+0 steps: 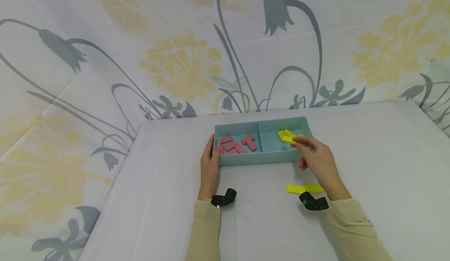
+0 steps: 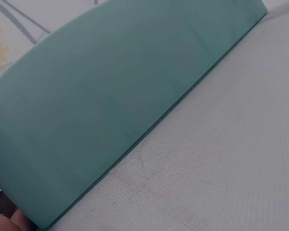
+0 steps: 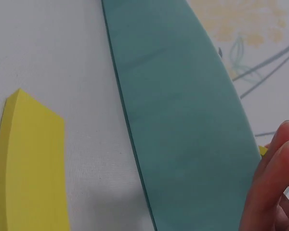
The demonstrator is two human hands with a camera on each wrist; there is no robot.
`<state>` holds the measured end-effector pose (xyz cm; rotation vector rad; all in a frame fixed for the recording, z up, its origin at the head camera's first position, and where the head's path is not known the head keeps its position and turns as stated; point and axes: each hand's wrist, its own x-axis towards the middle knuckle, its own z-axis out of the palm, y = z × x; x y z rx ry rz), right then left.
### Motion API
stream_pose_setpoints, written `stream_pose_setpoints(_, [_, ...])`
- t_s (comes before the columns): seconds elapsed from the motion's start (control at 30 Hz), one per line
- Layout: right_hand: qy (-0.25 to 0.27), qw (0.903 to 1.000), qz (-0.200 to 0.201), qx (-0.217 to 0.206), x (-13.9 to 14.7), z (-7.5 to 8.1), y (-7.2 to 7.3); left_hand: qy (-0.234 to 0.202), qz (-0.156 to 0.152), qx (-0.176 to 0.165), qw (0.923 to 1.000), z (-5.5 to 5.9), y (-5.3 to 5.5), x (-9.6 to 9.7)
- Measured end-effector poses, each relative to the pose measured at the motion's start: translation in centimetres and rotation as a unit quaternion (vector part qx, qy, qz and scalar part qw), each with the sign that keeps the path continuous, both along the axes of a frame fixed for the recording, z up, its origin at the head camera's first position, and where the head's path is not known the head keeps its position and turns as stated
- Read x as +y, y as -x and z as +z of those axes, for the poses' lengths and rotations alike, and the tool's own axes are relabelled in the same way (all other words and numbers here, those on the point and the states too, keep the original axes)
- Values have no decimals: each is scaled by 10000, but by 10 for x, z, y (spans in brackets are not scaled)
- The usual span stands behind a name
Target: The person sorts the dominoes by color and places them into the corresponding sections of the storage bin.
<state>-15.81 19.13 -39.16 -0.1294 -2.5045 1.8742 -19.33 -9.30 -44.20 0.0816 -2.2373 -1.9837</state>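
Observation:
A teal two-compartment box (image 1: 246,159) stands on the white cloth. Its left end is gripped by my left hand (image 1: 209,167), with the thumb at the front corner and the fingers along the side. Several pink blocks (image 1: 231,146) lie in the left compartment. Over the right compartment, my right hand (image 1: 318,161) pinches a flat yellow block (image 1: 290,140) between thumb and fingertips. Other yellow blocks (image 1: 282,135) lie inside, just beyond it. In the right wrist view, only a sliver of yellow shows past the fingertips (image 3: 285,132).
Two yellow blocks (image 1: 296,189) lie end to end on the cloth in front of the box, close to the right wrist's black camera (image 1: 313,202). Another black camera (image 1: 225,197) is on the left wrist. A flower-printed cloth wall (image 1: 246,58) rises behind the box.

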Motion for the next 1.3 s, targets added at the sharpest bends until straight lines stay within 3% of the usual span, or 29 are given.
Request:
stream_pose_setpoints(0.37, [-550, 9982, 146, -179, 0, -4, 3, -56, -72, 41, 10000, 2, 0, 0])
stream_pose_setpoints(0.7, [-854, 9961, 236, 34, 0, -4, 3, -98, -48, -33, 9999, 2, -1, 0])
stream_pose_setpoints(0.97, [-931, 9953, 250, -27, 1, -4, 3, -91, -101, 12, 9999, 3, -1, 0])
stream_pose_setpoints(1.3, [-652, 9976, 248, 52, 3, -6, 4, -134, -166, -165, 9996, 25, -12, 4])
